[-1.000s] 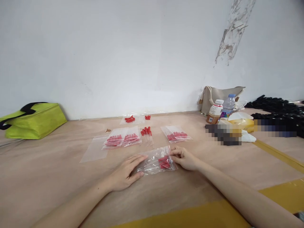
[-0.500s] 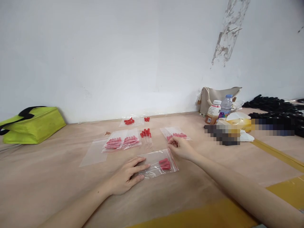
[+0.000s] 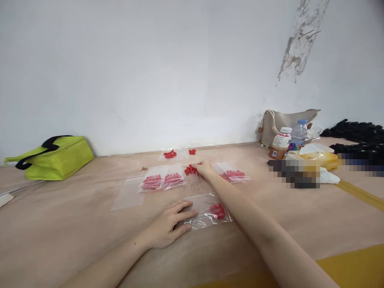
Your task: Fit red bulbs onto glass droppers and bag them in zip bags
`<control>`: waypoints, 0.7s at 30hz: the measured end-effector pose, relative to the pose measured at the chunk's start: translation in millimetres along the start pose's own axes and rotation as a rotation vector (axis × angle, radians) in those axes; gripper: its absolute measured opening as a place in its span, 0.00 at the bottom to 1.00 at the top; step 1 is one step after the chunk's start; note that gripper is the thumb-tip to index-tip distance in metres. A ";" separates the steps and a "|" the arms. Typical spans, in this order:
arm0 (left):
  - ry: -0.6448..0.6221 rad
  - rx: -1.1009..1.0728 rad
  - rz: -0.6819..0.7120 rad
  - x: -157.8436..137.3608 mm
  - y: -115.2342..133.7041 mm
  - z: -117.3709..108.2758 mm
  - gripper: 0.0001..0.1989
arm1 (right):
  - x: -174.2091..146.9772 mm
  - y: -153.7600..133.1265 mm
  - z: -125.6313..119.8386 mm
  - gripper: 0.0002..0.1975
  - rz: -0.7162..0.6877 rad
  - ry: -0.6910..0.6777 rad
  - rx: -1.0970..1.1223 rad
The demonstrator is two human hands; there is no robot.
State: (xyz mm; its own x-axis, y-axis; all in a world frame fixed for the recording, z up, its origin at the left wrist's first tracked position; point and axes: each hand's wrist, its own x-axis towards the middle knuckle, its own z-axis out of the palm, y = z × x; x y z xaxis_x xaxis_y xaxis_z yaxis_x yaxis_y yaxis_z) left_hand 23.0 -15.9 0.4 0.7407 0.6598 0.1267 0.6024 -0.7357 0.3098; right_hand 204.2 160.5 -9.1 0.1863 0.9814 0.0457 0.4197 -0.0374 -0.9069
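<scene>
My left hand (image 3: 169, 225) lies flat with its fingers spread on the left end of a clear zip bag (image 3: 201, 221). Inside that bag are several droppers with red rubber bulbs (image 3: 218, 211). My right hand (image 3: 204, 169) reaches past the bag to a small row of loose glass droppers (image 3: 195, 181). Its thumb and finger are pinched at a red bulb on the row's right side; the fingertips are partly hidden. My right forearm covers the bag's right edge.
Filled zip bags (image 3: 153, 182) lie left of the loose droppers, and more filled bags (image 3: 235, 175) lie right. An empty flat bag (image 3: 129, 195) is at the left. Loose red bulbs (image 3: 170, 154) rest near the wall. Bottles (image 3: 280, 144) and a lime bag (image 3: 61, 160) stand farther out.
My right hand has moved from the zip bag's opening forward and left to the loose droppers. My left hand stays on the bag. The view has shifted slightly left.
</scene>
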 end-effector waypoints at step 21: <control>-0.004 -0.017 -0.008 0.9 -0.9 -0.9 0.19 | -101.9 63.6 -141.0 0.22 -0.223 0.240 0.551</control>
State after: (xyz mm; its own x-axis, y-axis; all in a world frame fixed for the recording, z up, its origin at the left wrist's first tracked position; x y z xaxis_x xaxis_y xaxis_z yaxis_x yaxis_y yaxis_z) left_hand 22.8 -14.4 1.0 0.7369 0.6652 0.1198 0.6035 -0.7274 0.3266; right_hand 337.2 31.6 -12.3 0.3677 0.8825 0.2932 -0.0348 0.3281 -0.9440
